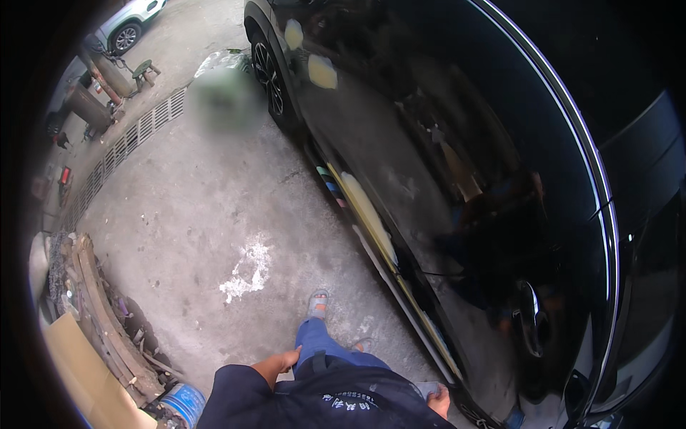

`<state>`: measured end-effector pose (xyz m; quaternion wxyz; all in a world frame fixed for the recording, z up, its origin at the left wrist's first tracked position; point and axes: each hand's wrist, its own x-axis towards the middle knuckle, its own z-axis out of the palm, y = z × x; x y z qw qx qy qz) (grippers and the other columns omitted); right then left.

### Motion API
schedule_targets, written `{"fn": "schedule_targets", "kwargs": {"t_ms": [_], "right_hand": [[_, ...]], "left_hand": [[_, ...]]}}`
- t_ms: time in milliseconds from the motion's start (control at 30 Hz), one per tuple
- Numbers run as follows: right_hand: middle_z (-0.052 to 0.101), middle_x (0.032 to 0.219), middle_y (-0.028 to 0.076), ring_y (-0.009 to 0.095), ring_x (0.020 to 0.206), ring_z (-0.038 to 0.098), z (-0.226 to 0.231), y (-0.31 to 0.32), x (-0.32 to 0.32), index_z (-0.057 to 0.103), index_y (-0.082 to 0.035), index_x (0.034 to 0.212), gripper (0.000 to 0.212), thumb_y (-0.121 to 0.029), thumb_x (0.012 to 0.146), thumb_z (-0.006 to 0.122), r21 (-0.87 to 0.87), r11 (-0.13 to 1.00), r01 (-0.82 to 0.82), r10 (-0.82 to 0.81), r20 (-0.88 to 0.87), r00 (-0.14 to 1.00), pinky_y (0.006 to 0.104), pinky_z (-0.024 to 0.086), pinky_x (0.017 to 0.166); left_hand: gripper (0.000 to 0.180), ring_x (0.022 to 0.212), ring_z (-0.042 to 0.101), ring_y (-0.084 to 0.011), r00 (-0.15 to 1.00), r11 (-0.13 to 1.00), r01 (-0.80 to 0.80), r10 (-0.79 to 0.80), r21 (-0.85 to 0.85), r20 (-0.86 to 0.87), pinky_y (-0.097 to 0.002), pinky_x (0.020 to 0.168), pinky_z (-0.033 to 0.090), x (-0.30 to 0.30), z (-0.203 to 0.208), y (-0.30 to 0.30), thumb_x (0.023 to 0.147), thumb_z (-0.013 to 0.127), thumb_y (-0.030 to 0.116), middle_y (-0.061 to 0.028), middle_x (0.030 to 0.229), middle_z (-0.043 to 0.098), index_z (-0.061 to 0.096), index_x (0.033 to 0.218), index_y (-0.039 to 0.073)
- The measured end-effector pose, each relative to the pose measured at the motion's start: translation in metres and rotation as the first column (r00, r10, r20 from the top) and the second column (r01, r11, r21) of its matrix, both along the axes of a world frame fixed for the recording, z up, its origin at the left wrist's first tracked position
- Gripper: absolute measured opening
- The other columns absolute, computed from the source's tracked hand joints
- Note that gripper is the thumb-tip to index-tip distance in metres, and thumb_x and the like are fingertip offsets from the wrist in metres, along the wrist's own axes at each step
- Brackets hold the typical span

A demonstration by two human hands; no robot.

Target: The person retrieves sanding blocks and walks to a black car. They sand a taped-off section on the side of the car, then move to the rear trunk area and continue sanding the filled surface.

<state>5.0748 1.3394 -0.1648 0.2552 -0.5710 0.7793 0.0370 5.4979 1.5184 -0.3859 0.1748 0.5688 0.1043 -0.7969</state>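
In my right hand [439,402], low beside the black car, I grip a small flat grey sheet [427,388]; its exact kind does not show. My left hand [289,359] hangs against the thigh of my blue trousers [314,342], its fingers partly hidden. The black car [486,93] fills the right side, its glossy door next to me. Pale yellow filler-like patches [322,73] mark its panel near the wheel, and a long pale yellow strip [368,211] runs along the lower sill.
White powder [249,270] stains the concrete floor. At left lie curved wooden pieces [114,322], a cardboard sheet [89,372] and a blue-and-white bucket [184,404]. A drain grate [132,139] crosses farther off, near a green stool [145,70]. A blurred patch sits by the car's wheel [266,75].
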Motion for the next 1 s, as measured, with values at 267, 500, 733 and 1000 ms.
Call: {"fn": "schedule_targets", "kwargs": {"t_ms": [267, 500, 733, 1000], "right_hand": [[0.055, 0.073, 0.005, 0.017, 0.066, 0.055, -0.020, 0.022, -0.006, 0.054, 0.000, 0.121, 0.045, -0.010, 0.079, 0.065, 0.074, 0.996, 0.044, -0.046, 0.016, 0.999, 0.0317, 0.048, 0.067], [0.054, 0.069, 0.005, 0.016, 0.064, 0.054, -0.005, 0.031, -0.012, 0.053, 0.003, 0.121, 0.046, -0.010, 0.078, 0.063, 0.225, 0.972, 0.063, -0.054, -0.048, 0.997, 0.0315, 0.048, 0.064], [0.059, 0.102, 0.013, 0.027, 0.088, 0.058, -0.037, 0.066, -0.095, 0.041, -0.010, 0.134, 0.056, -0.032, 0.086, 0.059, 0.423, 0.906, 0.026, 0.113, -0.300, 0.947, 0.0445, 0.048, 0.077], [0.061, 0.116, 0.018, 0.033, 0.100, 0.061, -0.029, 0.063, -0.076, 0.038, -0.016, 0.139, 0.057, -0.041, 0.091, 0.056, 0.545, 0.834, 0.082, 0.084, -0.272, 0.959, 0.0498, 0.048, 0.084]], "left_hand": [[0.084, 0.131, 0.042, -0.0302, 0.989, 0.992, 0.116, -0.120, -0.054, -0.083, -0.0474, 0.107, 0.034, 0.087, 0.090, -0.147, 0.092, 0.035, 0.066, -0.0194, 0.144, 0.040, 0.025, 0.147, 0.003], [0.074, 0.142, 0.025, -0.0319, 0.668, 0.773, -0.088, 0.514, -0.629, 0.538, -0.0350, 0.114, 0.021, 0.116, 0.028, -0.340, 0.098, 0.036, 0.053, -0.0209, 0.152, 0.027, 0.022, 0.148, 0.001], [0.072, 0.144, 0.015, -0.0331, 0.370, 0.685, -0.159, 0.709, -0.711, 0.600, -0.0358, 0.116, 0.014, 0.099, -0.041, -0.482, 0.100, 0.029, 0.048, -0.0218, 0.154, 0.017, 0.014, 0.148, -0.003], [0.068, 0.145, 0.010, -0.0337, 0.104, 0.600, 0.023, 0.794, -0.800, 0.599, -0.0371, 0.117, 0.011, 0.151, -0.053, -0.557, 0.102, 0.027, 0.043, -0.0221, 0.155, 0.012, 0.010, 0.148, -0.004]]}}
